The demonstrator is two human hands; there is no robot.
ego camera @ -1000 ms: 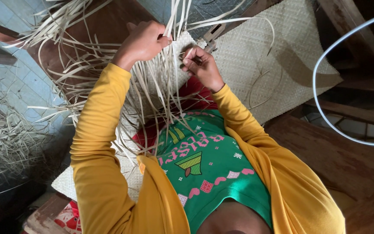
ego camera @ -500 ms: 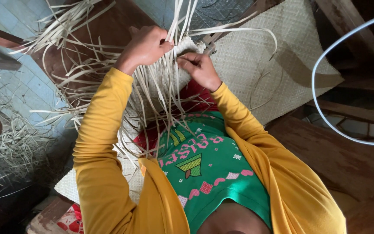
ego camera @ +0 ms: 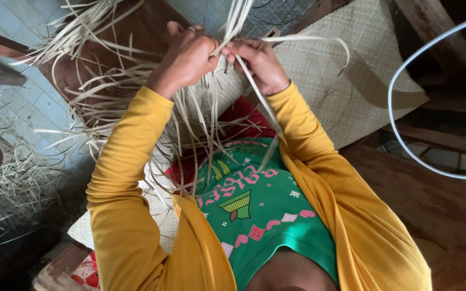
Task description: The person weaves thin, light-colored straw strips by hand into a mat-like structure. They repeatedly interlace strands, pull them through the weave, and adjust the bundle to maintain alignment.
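Both hands, the left hand (ego camera: 187, 56) and right hand (ego camera: 260, 64), were clenched on flat, pale, ribbon-like straw strips (ego camera: 200, 118) at the near edge of one finely woven mat (ego camera: 335, 81). Many loose strips fanned out, too many to count.

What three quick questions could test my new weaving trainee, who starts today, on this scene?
1. True or false: both hands pinch pale strips at the edge of the mat.
2. Which hand wears a ring: A left, B right?
3. Fill in: the loose strip ends hang down over the person's ____ top.

Key:
1. True: left hand and right hand meet there.
2. A
3. green
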